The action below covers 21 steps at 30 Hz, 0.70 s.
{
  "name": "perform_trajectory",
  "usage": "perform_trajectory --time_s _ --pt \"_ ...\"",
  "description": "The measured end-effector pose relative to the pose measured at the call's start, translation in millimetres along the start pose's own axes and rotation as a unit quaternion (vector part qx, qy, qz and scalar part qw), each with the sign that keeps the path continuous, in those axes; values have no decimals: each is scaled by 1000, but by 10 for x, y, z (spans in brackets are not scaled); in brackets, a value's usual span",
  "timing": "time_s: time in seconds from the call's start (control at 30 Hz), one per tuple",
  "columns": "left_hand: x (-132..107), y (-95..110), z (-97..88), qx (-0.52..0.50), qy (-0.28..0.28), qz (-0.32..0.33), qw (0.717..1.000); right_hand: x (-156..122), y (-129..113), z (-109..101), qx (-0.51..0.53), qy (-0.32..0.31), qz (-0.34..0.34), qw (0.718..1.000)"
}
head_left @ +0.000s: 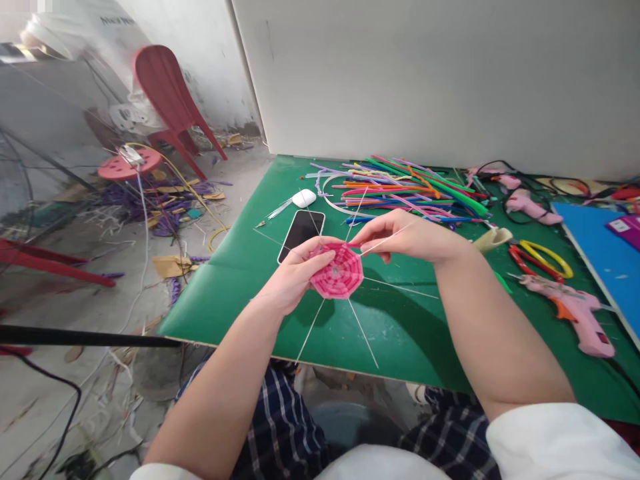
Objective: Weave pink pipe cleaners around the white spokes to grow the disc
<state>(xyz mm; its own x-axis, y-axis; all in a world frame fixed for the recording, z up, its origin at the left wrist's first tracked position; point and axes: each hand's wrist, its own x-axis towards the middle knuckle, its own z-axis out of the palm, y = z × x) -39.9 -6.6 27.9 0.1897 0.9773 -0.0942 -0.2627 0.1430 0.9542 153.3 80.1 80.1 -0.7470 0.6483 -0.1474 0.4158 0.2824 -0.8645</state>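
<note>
A pink woven disc (345, 279), roughly octagonal with thin white wire spokes sticking out all round, is held above the green table. My left hand (300, 273) grips its left side, thumb lying on the front face and the other fingers behind. At the disc's upper right edge, my right hand (395, 237) pinches a pink pipe cleaner (354, 245) that runs along the rim. One white spoke passes by the right fingers. Below and behind the left hand lies a phone (302, 230), with a white earbud case (303, 198) just beyond it.
Several coloured pipe cleaners (415, 190) lie heaped at the table's back. Pink glue guns (575, 310), red-and-yellow-handled pliers (543, 260) and a blue board (600, 253) are on the right. Left of the green table (215, 307) stand a red chair (165, 87) and a red stool (143, 163) amid floor scraps.
</note>
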Motion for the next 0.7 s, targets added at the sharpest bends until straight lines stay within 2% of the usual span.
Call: perform_trajectory --time_s 0.03,0.1,0.17,0.2,0.23,0.27,0.3,0.37,0.43,0.47,0.6,0.7 --pt "8 -3 -9 -10 8 1 1000 6 -5 4 -18 37 -6 999" --pt "24 -7 -35 -28 28 6 999 13 -26 16 -64 155 -38 985" --pt "37 -7 -64 -43 51 19 998 2 -58 23 -104 287 -82 949" --pt "42 -6 -77 -50 60 28 997 -12 -75 23 -109 330 -97 933" --pt "46 -4 -88 -57 69 38 995 -29 -87 19 -100 347 -100 927" --pt "48 -1 -95 -64 77 48 994 -47 -94 15 -77 332 -90 936" --pt "47 3 -99 -70 83 57 993 -62 -94 11 -47 290 -68 953" --pt "41 13 -94 -77 87 65 991 -68 -78 17 16 163 -10 986" --pt "30 19 -77 -80 84 62 991 -31 -49 55 78 71 29 994" --pt "25 20 -67 -81 80 59 992 2 -34 85 115 66 31 991" --pt "16 9 -34 -94 68 56 992 151 22 215 271 131 -35 953" --pt "23 -3 -29 -96 64 48 992 208 58 267 310 165 -82 933"
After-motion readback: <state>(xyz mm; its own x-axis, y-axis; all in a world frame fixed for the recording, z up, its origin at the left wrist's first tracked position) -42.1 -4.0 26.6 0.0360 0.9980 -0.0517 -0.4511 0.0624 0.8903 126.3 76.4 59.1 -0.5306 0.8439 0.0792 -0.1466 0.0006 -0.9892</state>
